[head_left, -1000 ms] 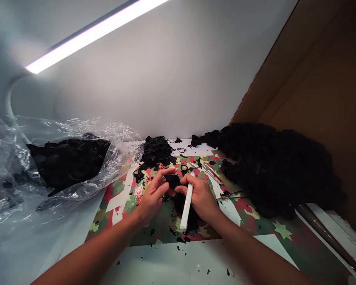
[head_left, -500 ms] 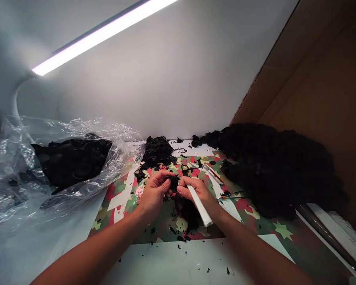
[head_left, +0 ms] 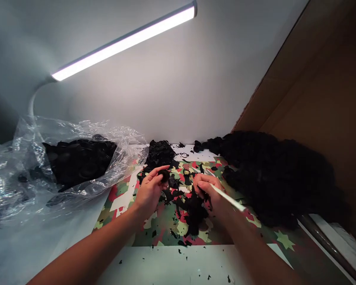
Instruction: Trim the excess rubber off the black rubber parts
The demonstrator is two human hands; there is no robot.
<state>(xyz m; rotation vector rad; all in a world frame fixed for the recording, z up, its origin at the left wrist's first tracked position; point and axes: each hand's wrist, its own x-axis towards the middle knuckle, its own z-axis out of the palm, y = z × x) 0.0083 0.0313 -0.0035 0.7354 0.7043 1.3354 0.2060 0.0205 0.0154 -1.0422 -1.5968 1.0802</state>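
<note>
Between the thumb and fingers of my left hand [head_left: 148,193] is a small round black rubber-like part [head_left: 165,176]. My right hand [head_left: 211,190] is closed around a slim tool with a white handle [head_left: 229,199]; its working end is hidden by the fingers. Something dark shows under the right fingers, too unclear to name. Below and between the hands, black scraps [head_left: 195,213] lie in a loose heap on a camouflage-patterned sheet [head_left: 154,233]. The two hands are apart, a little above the sheet.
A clear plastic bag [head_left: 130,136] with black round parts [head_left: 80,162] stands at left. Behind is a pile of black shreds [head_left: 160,152]. A large black heap [head_left: 284,182] fills the right, by a cardboard wall [head_left: 323,87]. A lit lamp [head_left: 124,45] hangs above.
My hands have drawn apart: the left slightly left with the round black part, the right to the right with the white-handled tool, now tilted more sideways. The view has shifted slightly.
</note>
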